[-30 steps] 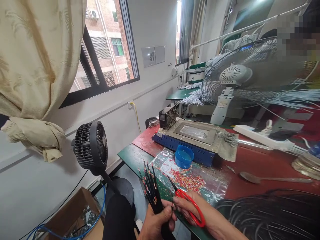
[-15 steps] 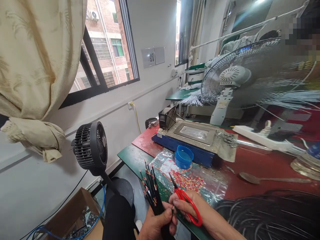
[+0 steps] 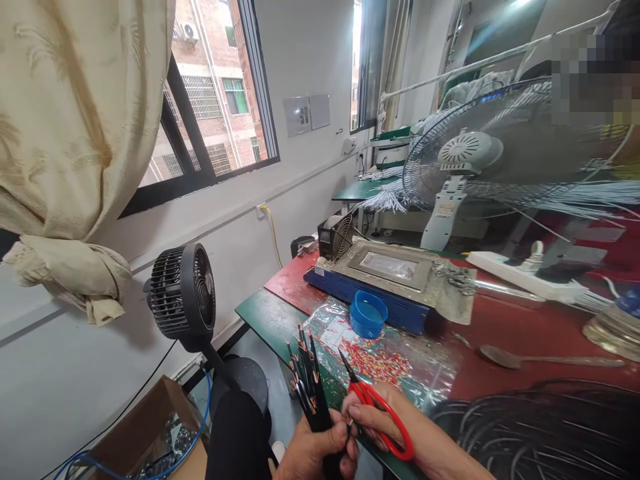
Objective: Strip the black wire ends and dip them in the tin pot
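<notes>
In my left hand (image 3: 313, 450) is a bundle of black cables (image 3: 309, 390), their stripped ends fanned upward with bits of copper and coloured wire showing. My right hand (image 3: 377, 417) keeps hold of red-handled scissors (image 3: 383, 413), the dark blades pointing up and left. Its thumb and fingertips meet my left fingertips at a single cable end (image 3: 349, 421), partly hidden by the fingers. Beyond the scissors, many red and yellow insulation scraps (image 3: 375, 360) lie on a clear plastic bag (image 3: 327, 323).
A blue round container (image 3: 369, 315) stands before a blue-sided heating device (image 3: 370, 280). On the red surface lie a spoon (image 3: 503, 357) and coiled black cables (image 3: 540, 427). A black fan (image 3: 183, 293) and cardboard box (image 3: 150, 427) are at left; a large fan (image 3: 467, 150) stands behind.
The cable bundle and both hands have shifted slightly right. My right fingers, still round the scissors, remain at the cable end by my left fingertips.
</notes>
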{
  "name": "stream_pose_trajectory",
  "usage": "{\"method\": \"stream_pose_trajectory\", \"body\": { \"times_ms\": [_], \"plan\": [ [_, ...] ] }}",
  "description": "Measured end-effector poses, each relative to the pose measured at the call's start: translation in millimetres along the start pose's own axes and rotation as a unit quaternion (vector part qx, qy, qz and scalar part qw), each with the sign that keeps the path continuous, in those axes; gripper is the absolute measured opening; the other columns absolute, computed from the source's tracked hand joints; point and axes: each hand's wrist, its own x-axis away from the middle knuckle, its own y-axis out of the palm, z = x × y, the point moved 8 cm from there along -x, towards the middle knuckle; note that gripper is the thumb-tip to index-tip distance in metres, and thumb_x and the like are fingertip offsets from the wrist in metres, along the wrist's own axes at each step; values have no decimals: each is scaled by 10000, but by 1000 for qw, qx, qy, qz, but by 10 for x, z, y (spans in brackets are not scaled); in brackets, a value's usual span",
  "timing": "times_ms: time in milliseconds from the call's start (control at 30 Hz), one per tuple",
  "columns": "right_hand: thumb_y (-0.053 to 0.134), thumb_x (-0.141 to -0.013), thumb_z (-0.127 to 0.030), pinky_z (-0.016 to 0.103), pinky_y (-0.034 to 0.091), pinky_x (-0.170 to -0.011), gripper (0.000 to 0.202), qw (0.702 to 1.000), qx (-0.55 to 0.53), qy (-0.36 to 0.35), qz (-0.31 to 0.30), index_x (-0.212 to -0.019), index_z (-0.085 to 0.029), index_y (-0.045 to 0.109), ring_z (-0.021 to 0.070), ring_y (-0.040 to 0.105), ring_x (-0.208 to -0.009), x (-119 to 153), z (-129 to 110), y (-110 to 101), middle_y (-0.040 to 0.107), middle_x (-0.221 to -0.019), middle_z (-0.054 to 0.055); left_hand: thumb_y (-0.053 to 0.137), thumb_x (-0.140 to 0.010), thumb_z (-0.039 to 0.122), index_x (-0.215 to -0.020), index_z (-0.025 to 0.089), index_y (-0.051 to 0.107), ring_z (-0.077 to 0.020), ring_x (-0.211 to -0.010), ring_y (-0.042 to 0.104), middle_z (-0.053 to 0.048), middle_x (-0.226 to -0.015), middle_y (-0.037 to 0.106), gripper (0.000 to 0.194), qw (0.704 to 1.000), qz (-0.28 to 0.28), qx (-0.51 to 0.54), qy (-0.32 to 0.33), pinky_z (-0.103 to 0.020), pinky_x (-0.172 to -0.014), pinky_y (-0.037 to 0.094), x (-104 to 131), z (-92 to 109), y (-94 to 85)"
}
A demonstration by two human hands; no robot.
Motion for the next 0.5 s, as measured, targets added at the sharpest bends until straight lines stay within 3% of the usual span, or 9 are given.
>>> {"method": "stream_pose_trajectory", "body": {
  "times_ms": [167,267,333,400,500],
  "plan": [
    [608,-709,-608,203,222,-426,476,1000,27,-15,3,-670,-134,600,53,319,-419,10,-3,-20,421,-460,-57,721,-609,416,-574,131,577,-59,-348,429,25,-416,502,321,998,-57,-10,-1,-223,-395,260,-33,-21,25],
    [567,-740,-621,207,237,-424,484,998,50,-21,12,-688,-142,615,67,346,-421,-19,15,-53,463,-469,-37,734,-605,402,-610,128,580,-64,-369,455,19,-452,529,315,999,-41,-13,-10,-227,-416,270,-48,-27,-11],
    [547,-759,-617,220,281,-432,473,991,109,-50,66,-709,-155,636,93,409,-435,-31,-19,-153,516,-491,-13,749,-590,409,-657,123,596,-85,-412,498,6,-475,558,332,1000,-15,-10,-3,-237,-450,304,-53,-3,-44],
    [560,-787,-551,242,364,-485,395,962,209,-115,136,-728,-174,664,139,514,-511,0,-133,-247,592,-567,20,769,-564,415,-705,120,610,-115,-496,557,-12,-515,598,364,1000,28,7,8,-255,-517,363,-54,27,-102],
    [561,-843,-357,250,419,-553,245,874,371,-260,176,-706,-190,676,166,586,-599,116,-343,-168,637,-639,46,795,-537,391,-771,133,620,-142,-655,607,-18,-580,644,390,991,121,63,5,-301,-665,434,-39,26,-249]
  ]
}}
